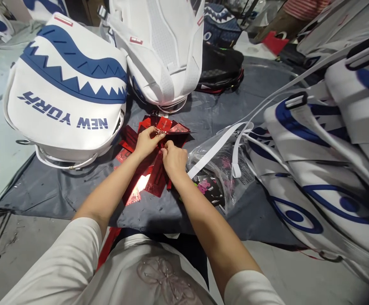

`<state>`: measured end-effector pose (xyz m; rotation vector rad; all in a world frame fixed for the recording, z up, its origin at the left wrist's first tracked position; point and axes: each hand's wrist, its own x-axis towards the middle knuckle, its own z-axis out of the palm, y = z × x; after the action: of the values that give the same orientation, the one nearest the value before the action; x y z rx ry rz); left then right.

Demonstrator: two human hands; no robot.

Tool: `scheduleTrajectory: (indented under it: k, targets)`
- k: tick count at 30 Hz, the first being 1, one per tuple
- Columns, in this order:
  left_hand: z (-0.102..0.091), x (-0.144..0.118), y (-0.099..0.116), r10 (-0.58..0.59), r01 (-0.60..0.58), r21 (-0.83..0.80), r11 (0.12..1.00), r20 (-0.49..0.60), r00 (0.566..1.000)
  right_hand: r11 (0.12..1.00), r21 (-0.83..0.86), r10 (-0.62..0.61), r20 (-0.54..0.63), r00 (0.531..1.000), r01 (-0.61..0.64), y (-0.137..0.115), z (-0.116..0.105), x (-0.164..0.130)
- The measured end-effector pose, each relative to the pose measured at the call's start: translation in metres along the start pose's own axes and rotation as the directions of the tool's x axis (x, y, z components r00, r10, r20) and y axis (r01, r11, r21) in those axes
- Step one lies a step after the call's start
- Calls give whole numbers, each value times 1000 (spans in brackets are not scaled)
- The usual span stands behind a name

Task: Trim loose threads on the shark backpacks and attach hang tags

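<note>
My left hand [146, 142] pinches a small metal chain or clasp at the top of a pile of shiny red hang tags [154, 176] spread on a dark grey sheet [60, 192]. My right hand [174, 160] is closed over the same pile just right of the left hand, fingers gripping a red tag [171, 126] with the chain between both hands. The two hands touch each other. A clear plastic bag [222, 169] with dark printed cards inside lies just right of my right wrist.
A white and blue "NEW YORK" shark-mouth backpack [66, 93] lies at the left. A white backpack [162, 51] stands behind the tags, a dark bag [220, 70] beyond it. More white and blue backpacks [324, 161] with loose white straps [216, 146] fill the right side.
</note>
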<state>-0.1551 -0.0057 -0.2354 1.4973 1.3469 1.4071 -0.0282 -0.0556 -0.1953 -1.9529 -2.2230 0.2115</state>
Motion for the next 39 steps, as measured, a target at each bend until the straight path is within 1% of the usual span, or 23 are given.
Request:
scheduleTrajectory:
  k: [3, 5, 8, 9, 11, 12, 14, 16, 17, 18, 19, 20, 21, 23, 25, 27, 28, 29, 32, 33, 34, 36, 39]
  targets:
    - [4, 1, 1, -11, 14, 54, 998, -44, 999, 999, 42, -9, 10, 1000, 8, -2, -3, 0]
    - [3, 4, 4, -34, 49, 145, 988, -100, 994, 979, 205, 4, 46, 999, -13, -5, -5, -3]
    - [-4, 3, 22, -84, 141, 251, 958, -225, 971, 865, 491, -11, 218, 976, -100, -1, -10, -19]
    - [-7, 2, 30, -93, 155, 251, 955, -242, 966, 826, 549, -22, 259, 966, -128, 4, -13, -27]
    - [-11, -2, 44, -99, 148, 235, 961, -211, 973, 772, 615, -8, 264, 964, -162, 21, -18, -45]
    - [-12, -5, 51, -52, 124, 313, 942, -229, 972, 713, 678, 19, 240, 970, -182, 32, -21, -54]
    - [-5, -13, 63, 169, -14, 516, 856, -255, 952, 505, 844, 94, 154, 984, -180, 56, -28, -74]
    - [12, -31, 80, 294, -153, 499, 853, -218, 931, 311, 946, 193, 32, 981, -92, 79, -36, -96]
    - [25, -44, 89, 293, -210, 412, 887, -152, 944, 281, 959, 242, -31, 970, -40, 88, -40, -108]
    - [41, -59, 99, 266, -243, 293, 925, -43, 963, 313, 950, 277, -92, 956, 0, 97, -44, -119]
    - [59, -75, 108, 231, -246, 164, 955, 104, 967, 381, 924, 304, -155, 940, 29, 104, -47, -131]
    - [78, -91, 115, 201, -220, 49, 974, 259, 945, 461, 886, 326, -216, 920, 44, 111, -49, -141]
    - [98, -106, 121, 179, -180, -35, 983, 393, 902, 534, 844, 344, -267, 900, 47, 118, -51, -152]
    - [133, -130, 130, 159, -108, -125, 986, 542, 825, 623, 782, 382, -334, 862, 26, 134, -53, -172]
    - [163, -148, 137, 145, -58, -166, 984, 581, 801, 645, 764, 418, -366, 831, 13, 155, -56, -192]
    - [188, -159, 144, 131, -19, -193, 981, 584, 801, 662, 750, 430, -391, 814, 11, 184, -64, -212]
    - [201, -163, 148, 111, 19, -209, 978, 591, 799, 684, 729, 451, -416, 790, -7, 202, -70, -221]
    - [213, -166, 153, 85, 67, -224, 972, 605, 792, 710, 702, 489, -445, 750, -47, 222, -78, -229]
    - [252, -167, 168, 34, 169, -228, 959, 685, 728, 759, 585, 626, -536, 567, -285, 286, -102, -237]
    - [265, -166, 172, 43, 152, -212, 965, 703, 710, 763, 526, 643, -559, 522, -377, 305, -109, -234]
    - [277, -165, 175, 66, 105, -195, 975, 709, 702, 763, 454, 645, -574, 504, -460, 321, -115, -229]
    - [298, -160, 181, 125, -29, -146, 989, 709, 694, 749, 313, 636, -586, 502, -583, 343, -121, -216]
    - [324, -149, 190, 187, -236, -32, 971, 715, 674, 708, 226, 644, -595, 481, -669, 354, -120, -198]
